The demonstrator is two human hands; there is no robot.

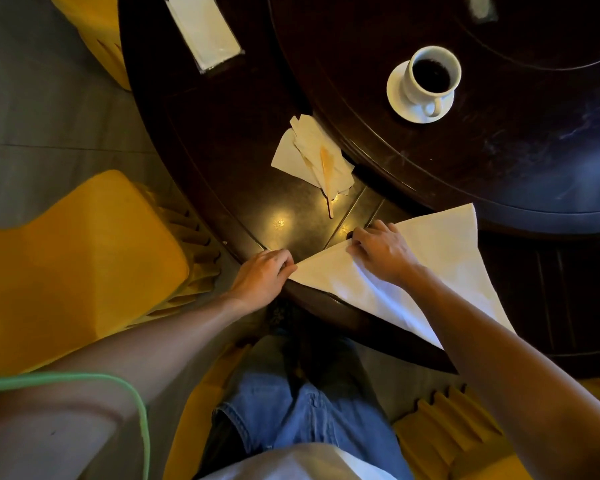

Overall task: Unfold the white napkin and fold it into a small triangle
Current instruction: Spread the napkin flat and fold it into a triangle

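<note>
Dark polished round table (222, 140) under dim warm light, yellow chairs (77, 258) drawn up around, grey floor beyond. Nearest the camera: blue jeans, two bare forearms reaching forward over the table's near edge.

White napkin (440, 258) spread at that near edge as one large triangle, left point toward the left hand, lower right corner hanging past the rim, far corner up against the raised inner turntable (499, 150). Left hand (264, 275) closed in a pinch on the left point, fingers curled, thumb hidden. Right hand (381, 251) palm down, fingers bent, pressing flat on the cloth along its upper folded edge; whether anything is gripped beneath cannot be told.

Probably light, soft, limp cloth or thick paper: holds a crease once pressed, slides readily on the glossy wood, sags where unsupported. Best taken by a corner tip between thumb and forefinger, other palm anchoring the fold line. Likely one big fold done, smaller folds yet to make.

Farther out, a loose pile of folded napkins (309, 154) with a wooden stick (327, 181) lying on it. Beyond, white cup (432, 76) of dark coffee on a saucer (395, 98) upon the turntable. Far left, a napkin holder (205, 29).
</note>
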